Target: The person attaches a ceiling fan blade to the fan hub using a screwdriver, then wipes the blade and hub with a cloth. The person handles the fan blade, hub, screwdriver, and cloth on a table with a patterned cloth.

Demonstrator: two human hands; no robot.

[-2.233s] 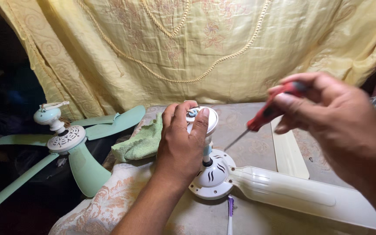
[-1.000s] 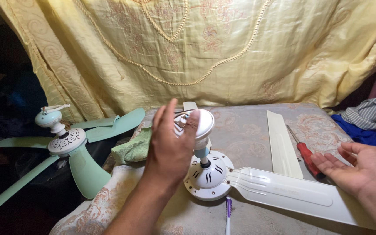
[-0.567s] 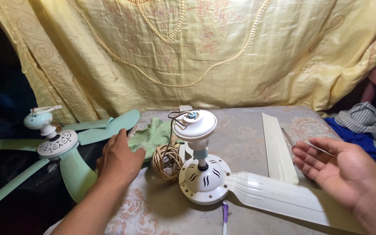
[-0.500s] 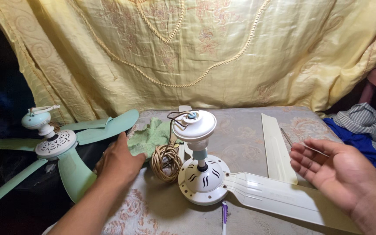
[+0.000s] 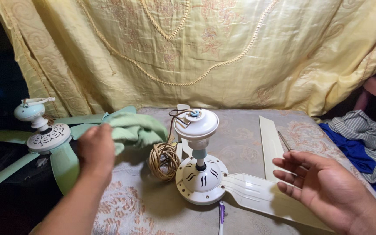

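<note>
The green cloth (image 5: 136,129) lies bunched on the counter (image 5: 153,209), between the green fan (image 5: 48,139) and the white fan (image 5: 201,178); its long axis runs left to right, the far end pointing at the white fan's stem; the left hand (image 5: 95,150) has its fingers closed on the near end, so the step looks like a grab; lifting it calls for clearing the cord coil (image 5: 164,162) just beside; the right hand (image 5: 327,189) hovers empty, fingers spread, above a white blade.

The left hand (image 5: 95,150) is motion-blurred, its fingertips hidden in the green cloth (image 5: 138,128); below the white fan (image 5: 201,174), the purple-handled tool (image 5: 221,217) is cut off.
</note>
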